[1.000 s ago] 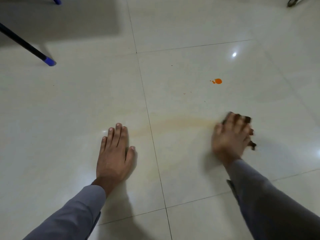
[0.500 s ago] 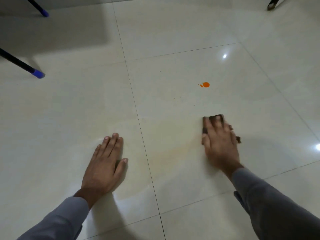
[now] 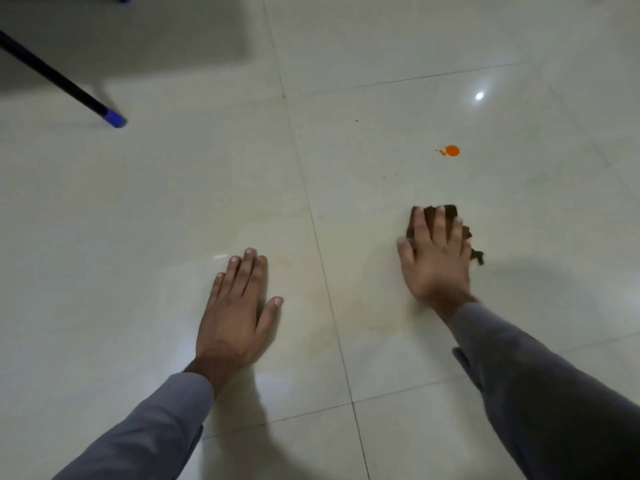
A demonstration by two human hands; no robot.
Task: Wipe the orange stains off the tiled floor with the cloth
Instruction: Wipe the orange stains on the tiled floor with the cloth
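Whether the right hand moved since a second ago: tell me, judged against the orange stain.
Yes. The right hand, pressing the dark brown cloth, slid left: earlier down-right of the round orange stain, now directly below it.

An indoor room, likely a home. Glossy cream floor tiles (image 3: pixel 381 46) spread beneath both hands. A black furniture leg with blue cap (image 3: pixel 114 118) stands beyond the left hand (image 3: pixel 235 317).

Left hand (image 3: pixel 239 317) flat, fingers together; right hand (image 3: pixel 434 258) palm-down, fingers (image 3: pixel 420 225) spread; both arms in grey sleeves
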